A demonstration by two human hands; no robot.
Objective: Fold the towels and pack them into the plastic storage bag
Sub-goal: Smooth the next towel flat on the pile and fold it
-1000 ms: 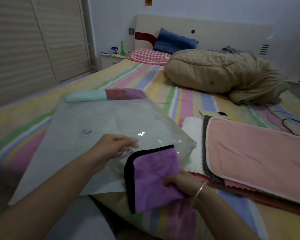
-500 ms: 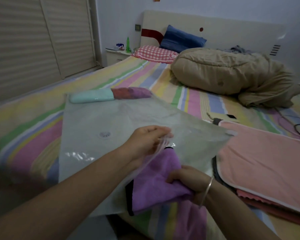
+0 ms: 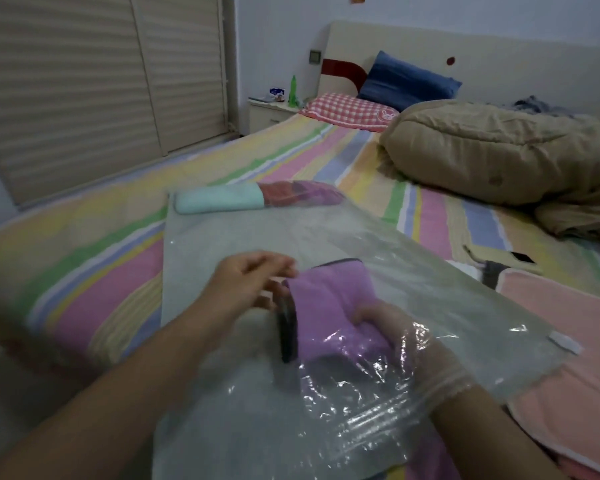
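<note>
1. The fingers [image 3: 373,315] of our right hand [image 3: 392,327] are curled round the folded purple towel [image 3: 329,306], and hand and towel both sit inside the plastic storage bag [image 3: 447,306], seen through its clear film.
2. Our left hand [image 3: 248,284] is at the bag's upper layer beside the towel; its fingers are bent and blurred, and we cannot tell whether they pinch the film or only touch it.
3. The purple towel has a dark edge running down its left side and lies near the bag's open mouth, which faces us with the crinkled zip strip [image 3: 371,422] across our right wrist.
4. At the bag's far end we see a mint-green rolled towel [image 3: 219,201] and, just beside it to the right, a dark red and purple bundle [image 3: 298,194]; both seem to lie inside the bag.
5. The bag rests on a bed with a striped sheet [image 3: 118,258] in pastel bands.
6. To the right, partly under the bag's corner, lies a flat pink towel [image 3: 561,327] with a pale border.
7. Further back we see a bunched tan duvet [image 3: 492,150], a red checked pillow [image 3: 347,110] and a blue pillow [image 3: 406,81] against the headboard [image 3: 499,57].
8. A bedside cabinet [image 3: 267,114] holds a green bottle [image 3: 293,91].
</note>
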